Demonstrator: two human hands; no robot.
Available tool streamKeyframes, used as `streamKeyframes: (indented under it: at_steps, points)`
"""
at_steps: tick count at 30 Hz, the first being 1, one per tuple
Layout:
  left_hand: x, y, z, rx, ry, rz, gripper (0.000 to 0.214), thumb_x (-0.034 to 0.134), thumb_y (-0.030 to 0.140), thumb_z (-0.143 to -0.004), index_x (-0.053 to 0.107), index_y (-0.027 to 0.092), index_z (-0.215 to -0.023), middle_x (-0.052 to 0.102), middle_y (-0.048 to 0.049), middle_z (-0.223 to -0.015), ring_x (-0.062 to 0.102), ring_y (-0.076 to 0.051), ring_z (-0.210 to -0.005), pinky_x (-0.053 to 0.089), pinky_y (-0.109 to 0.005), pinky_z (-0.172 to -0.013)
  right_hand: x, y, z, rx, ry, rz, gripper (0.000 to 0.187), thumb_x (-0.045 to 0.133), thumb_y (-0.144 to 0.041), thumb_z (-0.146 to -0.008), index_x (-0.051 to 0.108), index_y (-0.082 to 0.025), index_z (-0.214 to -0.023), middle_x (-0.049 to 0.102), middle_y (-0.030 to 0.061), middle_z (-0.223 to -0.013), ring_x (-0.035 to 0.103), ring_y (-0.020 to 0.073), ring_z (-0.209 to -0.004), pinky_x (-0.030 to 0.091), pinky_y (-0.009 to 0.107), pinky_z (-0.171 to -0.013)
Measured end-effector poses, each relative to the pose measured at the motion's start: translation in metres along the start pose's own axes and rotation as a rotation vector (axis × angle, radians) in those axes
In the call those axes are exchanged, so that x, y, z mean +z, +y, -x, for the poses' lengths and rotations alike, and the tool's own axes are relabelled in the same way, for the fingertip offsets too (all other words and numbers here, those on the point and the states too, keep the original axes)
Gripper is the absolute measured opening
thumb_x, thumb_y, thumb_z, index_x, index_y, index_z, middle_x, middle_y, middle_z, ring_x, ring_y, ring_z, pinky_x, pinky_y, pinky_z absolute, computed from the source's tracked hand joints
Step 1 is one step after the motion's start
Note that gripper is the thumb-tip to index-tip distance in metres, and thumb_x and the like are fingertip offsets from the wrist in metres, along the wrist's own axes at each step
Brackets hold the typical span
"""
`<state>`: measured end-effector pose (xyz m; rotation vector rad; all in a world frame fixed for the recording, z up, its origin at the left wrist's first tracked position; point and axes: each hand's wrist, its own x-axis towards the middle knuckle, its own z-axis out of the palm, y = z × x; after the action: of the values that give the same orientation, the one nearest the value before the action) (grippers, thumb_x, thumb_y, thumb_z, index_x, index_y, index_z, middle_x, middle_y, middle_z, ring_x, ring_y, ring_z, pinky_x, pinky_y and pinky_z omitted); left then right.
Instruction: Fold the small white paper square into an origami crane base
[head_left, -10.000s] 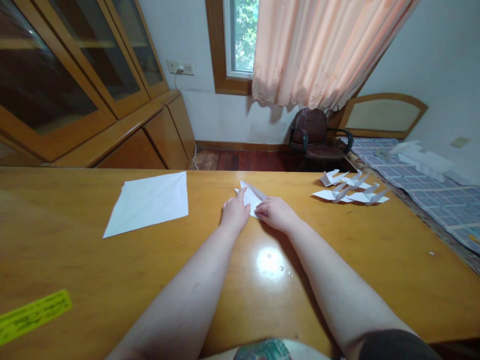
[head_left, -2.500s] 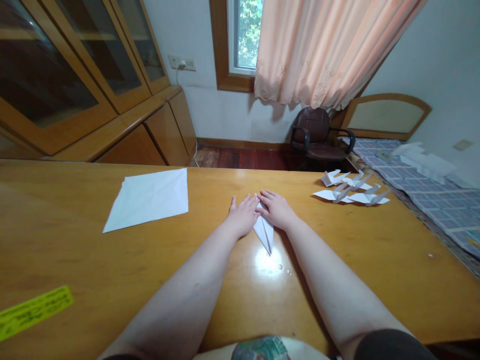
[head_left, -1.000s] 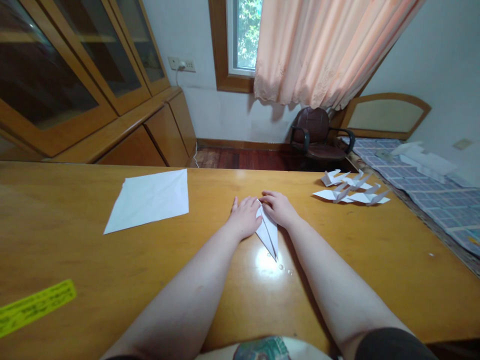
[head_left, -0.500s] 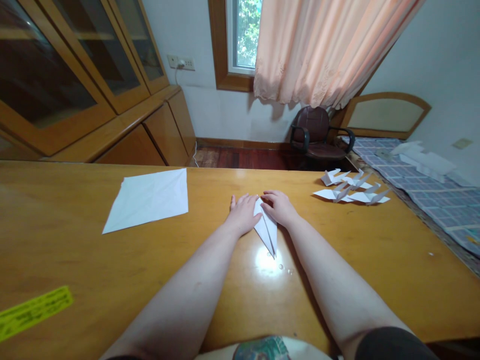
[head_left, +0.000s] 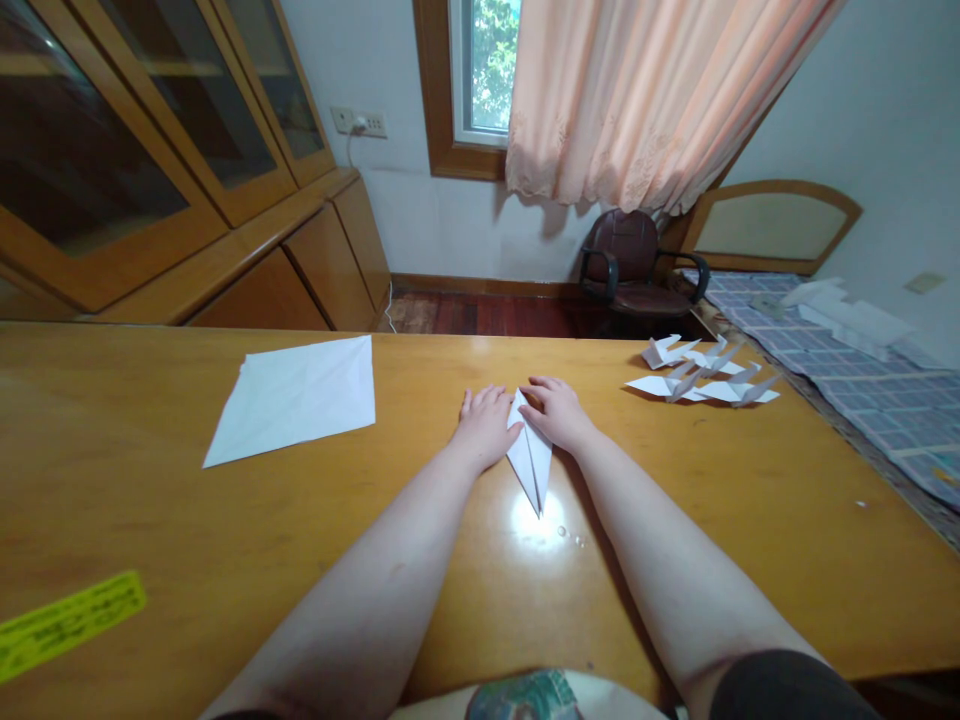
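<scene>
A white folded paper (head_left: 529, 468) lies on the table in front of me, a narrow kite shape with a slit down its middle and two points towards me. My left hand (head_left: 486, 430) rests flat at its left edge, fingers stretched out, the thumb on the paper. Along the upper right edge, my right hand (head_left: 559, 414) has its fingers bent, with thumb and index finger closed on the paper near its top tip. The undersides of the fingers are hidden.
A white paper sheet (head_left: 300, 400) lies to the left on the wooden table (head_left: 300, 530). Several folded paper cranes (head_left: 701, 372) stand at the far right. A yellow label (head_left: 71, 622) is at the near left. Beyond the table are a chair (head_left: 626, 255) and a bed (head_left: 847, 350).
The folded paper's near points have swung slightly left, so it lies straighter between my hands. Both hands stay almost in place.
</scene>
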<state>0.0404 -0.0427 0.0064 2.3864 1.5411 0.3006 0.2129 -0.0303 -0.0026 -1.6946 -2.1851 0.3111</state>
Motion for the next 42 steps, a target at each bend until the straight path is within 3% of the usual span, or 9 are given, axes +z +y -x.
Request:
streamKeyframes:
  at_steps: [13,23,31,38,42]
  points:
    - [-0.0015,0.0015,0.0013,0.017,-0.035,-0.052,0.052,0.047,0.041,-0.091,0.044,0.024,-0.140,0.041,-0.0107,-0.150,0.031,-0.030,-0.141,0.015,-0.056,-0.118,-0.0066,-0.0022,-0.0016,0.057,-0.107,-0.004,0.042,0.055,-0.038,-0.090,0.059,-0.027,-0.130,0.045,0.0086,-0.148,0.032,0.0310,-0.140,0.016,0.059,-0.114]
    - [-0.0003,0.0013,0.0018,0.023,-0.023,-0.053,0.052,0.048,0.041,-0.091,0.045,0.022,-0.140,0.042,-0.0113,-0.149,0.032,-0.030,-0.140,0.016,-0.057,-0.117,-0.0045,-0.0018,-0.0014,0.067,-0.073,-0.043,0.037,0.057,-0.034,-0.088,0.063,-0.028,-0.124,0.050,0.0072,-0.144,0.038,0.0279,-0.136,0.017,0.058,-0.114]
    - [0.0021,0.0004,0.0011,0.021,-0.030,-0.051,0.052,0.047,0.042,-0.092,0.043,0.023,-0.141,0.040,-0.0112,-0.151,0.030,-0.030,-0.141,0.014,-0.057,-0.118,-0.0027,-0.0051,0.0022,0.037,-0.083,0.080,0.039,0.051,-0.037,-0.092,0.059,-0.030,-0.129,0.045,0.0058,-0.148,0.030,0.0320,-0.140,0.018,0.062,-0.112]
    - [0.0012,0.0004,0.0020,0.024,-0.007,-0.050,0.051,0.048,0.041,-0.092,0.046,0.022,-0.139,0.041,-0.0111,-0.150,0.031,-0.030,-0.141,0.015,-0.056,-0.118,-0.0031,-0.0056,0.0028,0.029,-0.029,0.038,0.042,0.053,-0.034,-0.091,0.055,-0.021,-0.131,0.047,0.0105,-0.146,0.039,0.0269,-0.135,0.019,0.056,-0.115]
    - [0.0006,0.0004,0.0016,0.024,-0.010,-0.045,0.051,0.048,0.041,-0.092,0.046,0.021,-0.139,0.042,-0.0115,-0.149,0.031,-0.030,-0.140,0.016,-0.056,-0.117,-0.0030,-0.0050,0.0025,0.024,-0.032,0.032,0.038,0.054,-0.034,-0.090,0.058,-0.022,-0.127,0.048,0.0115,-0.144,0.040,0.0263,-0.134,0.020,0.056,-0.114]
